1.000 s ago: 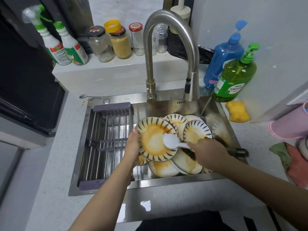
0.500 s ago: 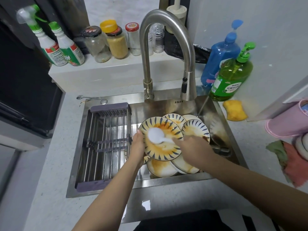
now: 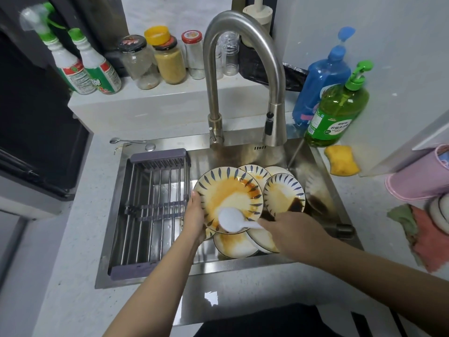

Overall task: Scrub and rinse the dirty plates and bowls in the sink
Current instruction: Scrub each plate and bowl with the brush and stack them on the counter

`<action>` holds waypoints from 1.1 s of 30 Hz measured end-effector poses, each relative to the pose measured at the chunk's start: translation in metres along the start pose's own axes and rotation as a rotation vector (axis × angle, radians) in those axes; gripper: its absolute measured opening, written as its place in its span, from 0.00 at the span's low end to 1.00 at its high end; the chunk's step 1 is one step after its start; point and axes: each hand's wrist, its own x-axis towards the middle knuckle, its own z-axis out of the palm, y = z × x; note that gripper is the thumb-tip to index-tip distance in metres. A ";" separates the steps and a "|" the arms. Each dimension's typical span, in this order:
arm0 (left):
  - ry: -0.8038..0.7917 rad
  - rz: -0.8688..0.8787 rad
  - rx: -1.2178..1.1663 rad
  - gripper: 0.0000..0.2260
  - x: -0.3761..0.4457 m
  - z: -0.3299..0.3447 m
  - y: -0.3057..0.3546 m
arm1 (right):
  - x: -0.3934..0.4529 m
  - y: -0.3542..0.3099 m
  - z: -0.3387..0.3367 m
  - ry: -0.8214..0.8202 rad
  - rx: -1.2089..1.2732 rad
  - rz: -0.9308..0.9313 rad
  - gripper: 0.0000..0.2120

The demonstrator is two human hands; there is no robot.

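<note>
Over the sink point(image 3: 323, 166), your left hand point(image 3: 194, 216) grips the smeared plate point(image 3: 228, 198); right hand point(image 3: 294, 233) holds the brush point(image 3: 230, 222); remaining plates point(image 3: 283, 194) unwashed.

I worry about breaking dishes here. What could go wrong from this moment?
1. The left hand holds the tilted plate by its edge only; greasy orange sauce could let it slip onto the stacked plates below and chip them.
2. The white brush in the right hand pushes against that plate, which adds to the slip risk.
3. The bowl leans on the pile and may slide if the pile shifts.
</note>
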 end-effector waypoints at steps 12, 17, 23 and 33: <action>-0.114 -0.184 0.065 0.25 0.006 0.011 -0.010 | 0.050 0.010 0.004 0.081 -0.089 0.266 0.26; -0.062 -0.181 0.110 0.23 0.005 0.015 -0.005 | 0.053 -0.014 0.014 0.102 0.004 0.172 0.26; 0.018 -0.072 0.288 0.25 0.005 0.009 -0.003 | 0.054 -0.005 0.013 0.085 -0.027 0.277 0.24; 0.069 0.025 0.303 0.26 -0.003 0.008 0.005 | 0.043 -0.013 0.000 -0.042 0.038 0.213 0.17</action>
